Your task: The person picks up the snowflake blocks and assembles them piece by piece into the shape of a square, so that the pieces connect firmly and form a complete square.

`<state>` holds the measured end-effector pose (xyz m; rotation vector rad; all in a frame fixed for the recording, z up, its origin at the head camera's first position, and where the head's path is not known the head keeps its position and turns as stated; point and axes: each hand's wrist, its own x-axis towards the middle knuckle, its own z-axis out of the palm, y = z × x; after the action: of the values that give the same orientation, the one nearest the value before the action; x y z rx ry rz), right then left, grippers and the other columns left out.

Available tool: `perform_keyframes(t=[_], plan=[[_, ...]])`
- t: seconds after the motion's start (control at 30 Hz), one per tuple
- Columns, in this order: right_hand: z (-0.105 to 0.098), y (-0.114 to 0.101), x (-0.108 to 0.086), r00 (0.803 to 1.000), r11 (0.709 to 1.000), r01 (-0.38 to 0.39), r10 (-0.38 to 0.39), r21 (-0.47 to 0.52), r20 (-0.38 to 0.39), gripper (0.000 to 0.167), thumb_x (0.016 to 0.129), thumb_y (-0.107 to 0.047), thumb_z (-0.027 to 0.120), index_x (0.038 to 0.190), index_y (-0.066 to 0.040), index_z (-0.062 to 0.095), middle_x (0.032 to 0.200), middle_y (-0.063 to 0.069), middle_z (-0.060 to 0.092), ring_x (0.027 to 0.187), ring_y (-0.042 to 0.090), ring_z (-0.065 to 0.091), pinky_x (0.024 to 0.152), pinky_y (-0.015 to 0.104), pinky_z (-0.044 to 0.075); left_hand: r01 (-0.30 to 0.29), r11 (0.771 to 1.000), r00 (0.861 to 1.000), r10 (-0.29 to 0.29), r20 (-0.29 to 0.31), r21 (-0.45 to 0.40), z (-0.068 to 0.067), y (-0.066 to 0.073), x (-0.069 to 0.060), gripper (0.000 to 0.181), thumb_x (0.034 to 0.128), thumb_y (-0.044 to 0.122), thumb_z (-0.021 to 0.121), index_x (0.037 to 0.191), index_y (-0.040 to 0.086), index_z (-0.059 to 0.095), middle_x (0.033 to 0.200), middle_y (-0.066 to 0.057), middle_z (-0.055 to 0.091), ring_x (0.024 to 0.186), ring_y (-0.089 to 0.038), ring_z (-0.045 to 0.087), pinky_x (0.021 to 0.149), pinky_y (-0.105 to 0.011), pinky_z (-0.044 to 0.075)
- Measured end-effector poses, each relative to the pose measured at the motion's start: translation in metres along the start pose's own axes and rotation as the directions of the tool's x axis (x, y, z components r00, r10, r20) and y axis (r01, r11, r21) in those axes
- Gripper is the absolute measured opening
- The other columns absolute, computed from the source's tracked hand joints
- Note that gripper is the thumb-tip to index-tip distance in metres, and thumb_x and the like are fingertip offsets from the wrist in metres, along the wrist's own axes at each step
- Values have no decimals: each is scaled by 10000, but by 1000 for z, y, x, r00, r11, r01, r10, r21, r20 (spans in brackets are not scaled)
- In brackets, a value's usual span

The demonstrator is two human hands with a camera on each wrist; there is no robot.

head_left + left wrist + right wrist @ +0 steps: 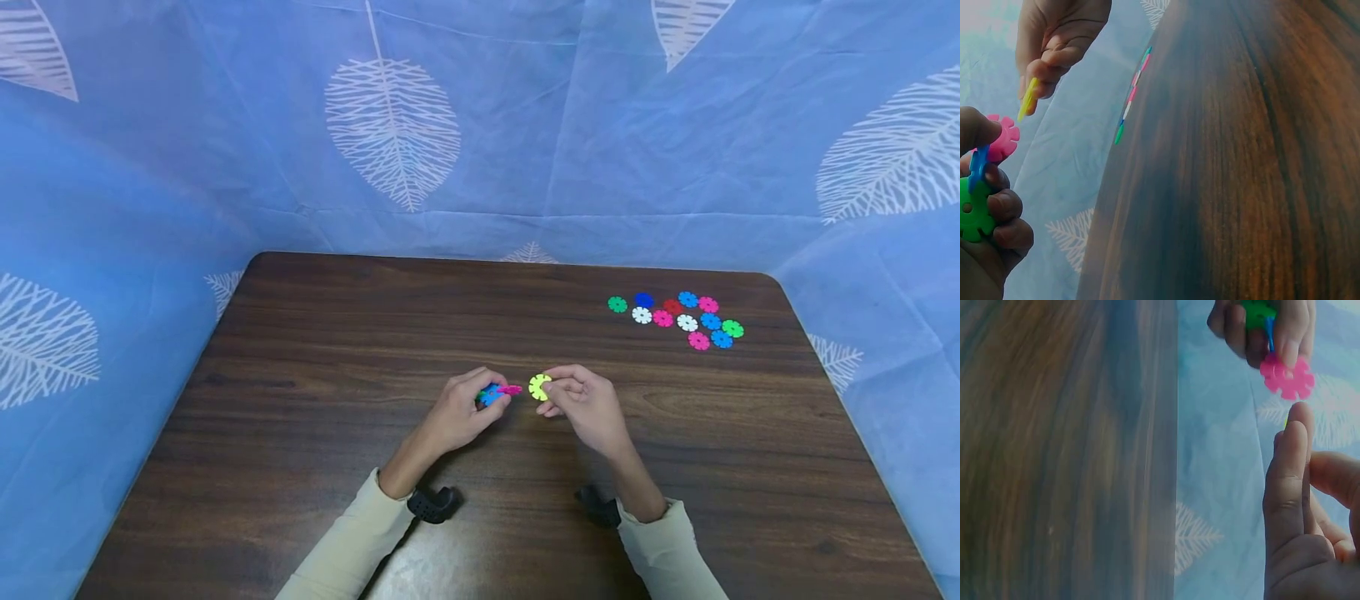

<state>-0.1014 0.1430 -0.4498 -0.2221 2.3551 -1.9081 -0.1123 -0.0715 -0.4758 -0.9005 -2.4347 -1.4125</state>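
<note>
My left hand (457, 411) grips a short chain of notched plastic discs joined together. In the left wrist view the chain shows a green disc (974, 212), a blue disc (979, 167) set crosswise, and a pink disc (1005, 137) at the outer end under the thumb. My right hand (588, 406) pinches a yellow notched disc (538, 387) between thumb and fingers. A small gap separates the yellow disc from the pink one. The right wrist view shows the pink disc (1287, 377) face on, while my right fingers hide most of the yellow disc.
Several loose notched discs in green, blue, white, red and pink lie at the table's back right, among them a white disc (687, 322) and a green disc (617, 304). The brown wooden table (375, 333) meets a blue leaf-patterned cloth (510, 125) behind and at the sides.
</note>
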Motion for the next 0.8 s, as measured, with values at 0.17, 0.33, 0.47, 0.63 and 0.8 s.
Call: perform_keyframes(t=[0.17, 0.33, 0.47, 0.63, 0.8], plan=[[6, 0, 1, 1000, 999, 10, -11, 41, 20, 272, 928, -58, 589, 1137, 106, 531, 930, 306, 656, 689, 101, 703, 657, 285, 592, -9, 1000, 1000, 10, 8, -14, -2, 3, 1, 104, 857, 102, 672, 938, 53, 629, 796, -26, 588, 625, -44, 444, 507, -136, 374], [9, 0, 1, 999, 997, 11, -14, 82, 32, 301, 939, -66, 574, 1157, 126, 498, 964, 326, 642, 719, 98, 707, 684, 286, 591, -8, 1000, 1000, 8, 21, -5, -2, 3, 1, 95, 866, 110, 664, 936, 53, 632, 797, -24, 588, 622, -49, 445, 519, -115, 362], [10, -2, -1, 999, 996, -1, -3, 86, 43, 297, 938, -55, 568, 1163, 122, 490, 975, 329, 640, 726, 94, 707, 690, 289, 591, -17, 1000, 999, 17, 29, 11, 0, 4, 0, 97, 877, 112, 655, 947, 49, 633, 807, -21, 598, 624, -49, 445, 526, -112, 362], [11, -2, -4, 1000, 998, -7, 5, 63, 29, 295, 933, -77, 587, 1154, 99, 506, 958, 308, 649, 716, 107, 708, 679, 293, 592, -26, 1000, 999, 26, 28, 17, 4, 4, -1, 108, 887, 117, 650, 966, 46, 633, 843, -30, 618, 658, -54, 470, 546, -119, 394], [13, -2, -7, 1000, 999, -10, 10, 33, 2, 279, 931, -88, 595, 1135, 88, 525, 942, 287, 655, 700, 123, 707, 670, 287, 593, -24, 999, 999, 23, 33, 24, 5, 5, -4, 130, 890, 136, 658, 979, 45, 633, 845, -29, 619, 665, -63, 473, 555, -121, 393]])
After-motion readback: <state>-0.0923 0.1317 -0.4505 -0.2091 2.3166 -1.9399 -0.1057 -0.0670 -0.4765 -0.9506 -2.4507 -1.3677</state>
